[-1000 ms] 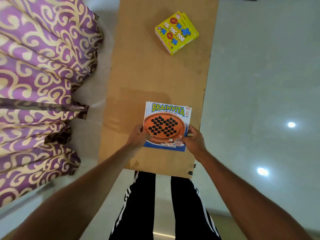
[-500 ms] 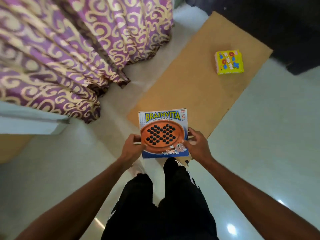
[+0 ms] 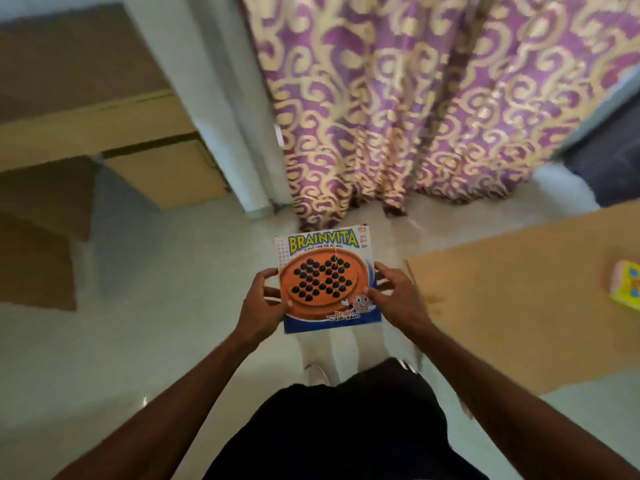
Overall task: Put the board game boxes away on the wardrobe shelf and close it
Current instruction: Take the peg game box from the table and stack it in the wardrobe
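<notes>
While clamped on the Brainvita box [image 3: 327, 280] at both edges, left grip [image 3: 263, 306] and right grip [image 3: 398, 299], over floor [image 3: 138, 341]; yellow box [image 3: 627, 289] far right on table [image 3: 519, 306].

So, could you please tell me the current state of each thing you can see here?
Brainvita box: closed, held face up above the floor.
Left hand: gripping the box's left edge.
Right hand: gripping the box's right edge.
Yellow box: lying on the board, partly out of frame.
Board: flat, low to the floor.
Curtain: hanging down to the floor.
</notes>
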Demonstrator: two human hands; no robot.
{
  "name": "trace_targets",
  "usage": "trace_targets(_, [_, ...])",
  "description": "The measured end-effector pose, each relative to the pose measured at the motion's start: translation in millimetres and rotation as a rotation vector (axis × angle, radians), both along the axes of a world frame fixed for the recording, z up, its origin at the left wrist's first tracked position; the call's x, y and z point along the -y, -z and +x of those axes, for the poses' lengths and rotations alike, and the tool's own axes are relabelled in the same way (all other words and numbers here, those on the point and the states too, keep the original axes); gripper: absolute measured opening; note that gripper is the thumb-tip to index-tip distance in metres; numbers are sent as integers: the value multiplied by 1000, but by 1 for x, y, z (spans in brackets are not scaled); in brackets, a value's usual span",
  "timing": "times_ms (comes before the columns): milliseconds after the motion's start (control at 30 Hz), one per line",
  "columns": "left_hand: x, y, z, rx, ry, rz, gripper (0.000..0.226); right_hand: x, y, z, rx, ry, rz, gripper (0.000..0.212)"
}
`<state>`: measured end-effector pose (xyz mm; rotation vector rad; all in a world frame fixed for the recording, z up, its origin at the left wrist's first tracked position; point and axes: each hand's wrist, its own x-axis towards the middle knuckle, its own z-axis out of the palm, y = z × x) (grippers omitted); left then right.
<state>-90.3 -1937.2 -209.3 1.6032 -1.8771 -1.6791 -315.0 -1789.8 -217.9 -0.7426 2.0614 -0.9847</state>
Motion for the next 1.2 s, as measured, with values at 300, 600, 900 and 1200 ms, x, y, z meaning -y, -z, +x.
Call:
trace_targets(300, [34, -17, 193, -106, -626, -101, 63, 184, -25, 148, -89, -617, -53, 53])
trace_targets(600, [78, -13, 350, -94, -1086, -151, 62, 330, -28, 340, -74, -977, -133, 48])
trace_targets(900, [142, -27, 506, -51, -1438, -155, 65, 457, -34, 532, 22, -1265, -76, 58])
trace_targets(1200, [178, -32, 666, -16, -1663, -261, 61, 540, -45, 750, 30, -1553, -125, 54])
